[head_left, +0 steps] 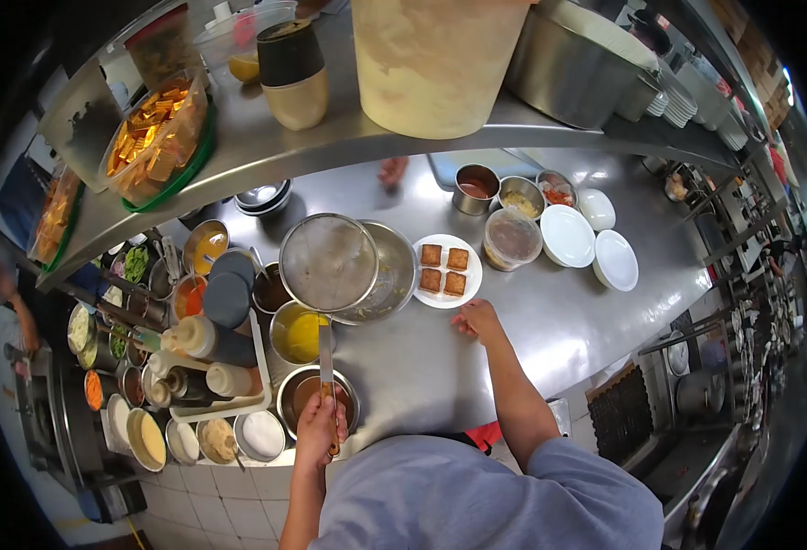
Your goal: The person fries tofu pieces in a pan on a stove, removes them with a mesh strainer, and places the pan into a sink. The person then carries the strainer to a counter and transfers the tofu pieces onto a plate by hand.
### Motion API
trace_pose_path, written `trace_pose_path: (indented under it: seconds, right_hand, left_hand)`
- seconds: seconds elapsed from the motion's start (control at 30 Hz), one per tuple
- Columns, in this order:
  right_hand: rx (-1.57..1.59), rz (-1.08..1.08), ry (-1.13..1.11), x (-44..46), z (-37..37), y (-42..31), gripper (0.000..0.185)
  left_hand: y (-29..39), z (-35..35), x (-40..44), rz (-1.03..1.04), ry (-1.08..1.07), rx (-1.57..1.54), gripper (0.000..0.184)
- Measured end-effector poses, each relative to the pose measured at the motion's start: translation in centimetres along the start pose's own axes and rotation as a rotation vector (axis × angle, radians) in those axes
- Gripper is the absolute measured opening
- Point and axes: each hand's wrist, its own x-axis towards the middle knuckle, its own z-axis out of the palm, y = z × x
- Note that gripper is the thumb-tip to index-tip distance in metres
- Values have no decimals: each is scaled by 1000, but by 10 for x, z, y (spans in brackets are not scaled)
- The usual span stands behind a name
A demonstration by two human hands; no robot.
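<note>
My left hand (pixel 319 431) is wrapped round the wooden handle of a round mesh strainer (pixel 328 263), whose flat metal shank points away from me. The strainer overlaps a wide metal bowl (pixel 392 270) with smears inside. Beneath the handle are a bowl of brown sauce (pixel 295 394) and a pot of yellow liquid (pixel 301 337). By the near rim of a white plate (pixel 429 295) is my right hand (pixel 478 319), fingers loosely bent and holding nothing; whether it touches the plate I cannot tell. Several browned square pieces (pixel 456 258) sit on that plate.
Squeeze bottles (pixel 229 379) stand in a white tray at left, among many ingredient pots. Beyond the plate are a lidded tub (pixel 513 236), sauce pots and white dishes (pixel 568 236). A steel shelf (pixel 330 151) overhangs the counter. Another person's hand (pixel 392 171) shows beneath it.
</note>
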Motion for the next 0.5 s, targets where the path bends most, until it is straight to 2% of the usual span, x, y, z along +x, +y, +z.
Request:
trace_pose_path:
  seconds: [0.23,0.3,0.43,0.5]
  right_hand:
    - [80,-53,-58,35,25,-32,14]
    - [87,-4,-77,44,31,-39,14]
    - [-5,-12,-118,32,25,-34,14]
    - [47,-10,-225,13,16,-19,15]
  left_hand:
    - [-1,0,-2,6,14,-14,26]
    - [-2,0,-3,14,15,-21,26]
    - [0,2,-6,15,25,-42,26]
    - [0,2,-9,38,21,-29,25]
